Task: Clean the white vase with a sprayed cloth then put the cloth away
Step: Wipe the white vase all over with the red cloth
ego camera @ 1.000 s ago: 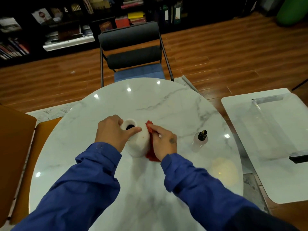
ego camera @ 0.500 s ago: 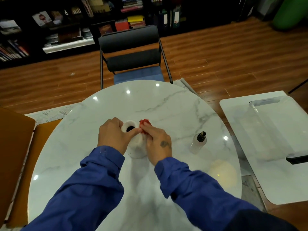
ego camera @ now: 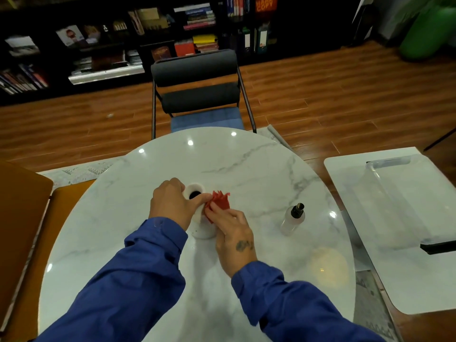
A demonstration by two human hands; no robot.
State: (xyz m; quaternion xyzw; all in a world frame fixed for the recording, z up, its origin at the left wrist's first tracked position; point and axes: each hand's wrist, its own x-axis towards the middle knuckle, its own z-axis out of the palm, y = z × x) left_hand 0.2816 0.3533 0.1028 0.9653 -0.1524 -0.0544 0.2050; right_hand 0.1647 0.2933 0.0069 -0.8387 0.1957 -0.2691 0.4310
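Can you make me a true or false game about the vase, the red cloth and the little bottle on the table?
1. The left hand holds the white vase near its top. True.
2. The right hand presses a blue cloth on the vase. False: the cloth is red.
3. The spray bottle is lying on its side. False: it stands upright on the marble table.
4. The spray bottle stands to the right of the vase, with nobody touching it. True.
5. The vase lies tipped over. False: it stands upright, its dark opening facing up.
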